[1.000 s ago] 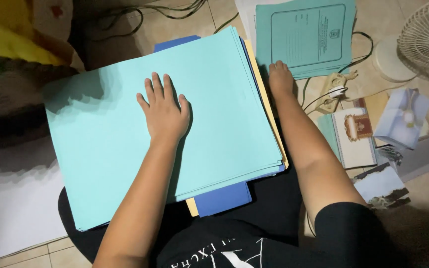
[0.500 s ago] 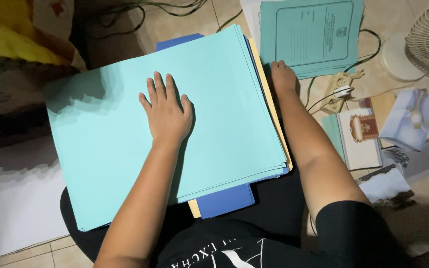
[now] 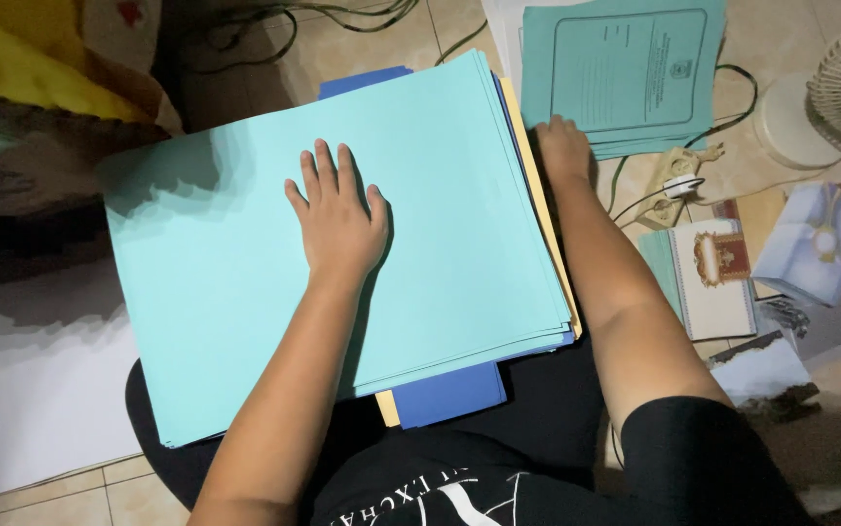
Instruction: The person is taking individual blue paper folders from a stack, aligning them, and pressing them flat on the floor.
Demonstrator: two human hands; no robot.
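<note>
On the person's lap lies a stack of light-blue sheets (image 3: 245, 292), with dark-blue and yellow sheets under it. Left hand (image 3: 337, 214) rests flat on top, palm down, fingers spread and pointing away, holding nothing. Right hand (image 3: 564, 151) curls over the stack's far right edge beside a green folder (image 3: 625, 73) on the floor; whether it grips is unclear.
</note>
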